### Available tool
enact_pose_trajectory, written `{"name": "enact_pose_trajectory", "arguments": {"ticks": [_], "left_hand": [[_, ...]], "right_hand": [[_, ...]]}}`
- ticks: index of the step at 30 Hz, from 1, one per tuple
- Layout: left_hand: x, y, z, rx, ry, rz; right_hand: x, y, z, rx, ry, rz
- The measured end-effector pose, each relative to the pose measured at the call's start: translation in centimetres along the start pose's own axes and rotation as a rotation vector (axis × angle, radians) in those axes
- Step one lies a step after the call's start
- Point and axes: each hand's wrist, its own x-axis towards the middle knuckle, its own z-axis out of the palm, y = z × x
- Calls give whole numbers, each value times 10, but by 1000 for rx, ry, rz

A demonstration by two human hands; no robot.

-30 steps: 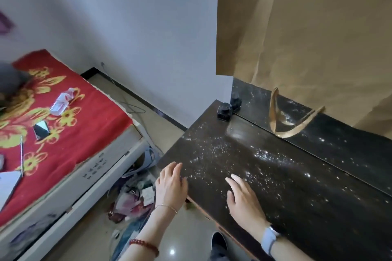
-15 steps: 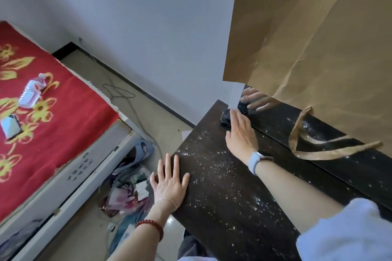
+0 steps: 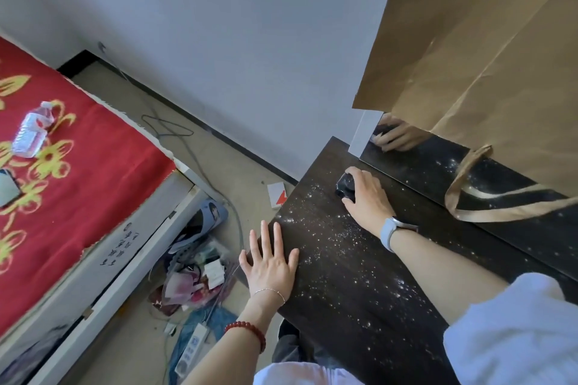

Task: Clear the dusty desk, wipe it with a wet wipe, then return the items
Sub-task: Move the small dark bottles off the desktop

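Desk: The dark desk [image 3: 359, 275] had lots of white dust specks on it. It stood against the white wall [image 3: 234, 40].
Left hand: The left hand [image 3: 270, 262] lay flat on the near left corner of the desk. Its fingers were straight and spread out, and it held nothing.
Right hand: The right hand [image 3: 366, 197] reached to the far left part of the desk. Its fingers were curled around a small black thing [image 3: 345, 187] and gripped it. The wrist had a pale blue watch [image 3: 389, 233] on it.
Small black thing: It sat on the desk top, near the mirror. What it was could not be told.
Mirror: A mirror [image 3: 438, 172] stood at the back of the desk. The hand showed in it.
Paper bag: A big brown paper bag [image 3: 488, 72] hung over the back of the desk. Its handle [image 3: 469, 197] hung down in front of the mirror.
Bed: A bed with a red cover [image 3: 62, 181] was on the left. A water bottle [image 3: 31, 131] lay on it.
Floor: Some clutter [image 3: 194, 275] and a power strip [image 3: 190, 350] lay between the bed and the desk.
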Motion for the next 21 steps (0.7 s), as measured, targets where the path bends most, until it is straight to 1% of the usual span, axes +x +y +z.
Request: {"name": "enact_pose_trajectory", "arguments": {"ticks": [2,5,8,10,11,13,15,18,21], "left_hand": [[-1,-1,1,-9,1,0],[-1,0,3,-36,25,11],[-2,-3,-3,-158,68,17],[-5,-4,-7,-267,129,11],[-9,-1,-9,-294,187,41],[-22,15,-10,-299,313,184],[-40,37,-6,-285,345,364],[-76,79,9,-254,258,633],[-110,116,28,-243,167,819]], "right_hand": [[-16,-4,2,79,35,53],[-54,-13,7,327,127,175],[-107,-17,13,423,224,258],[-144,-16,18,481,267,347],[-163,-14,21,511,290,406],[-199,-6,23,544,361,517],[-232,6,25,534,441,599],[-286,27,20,518,555,722],[-336,49,12,486,651,831]]}}
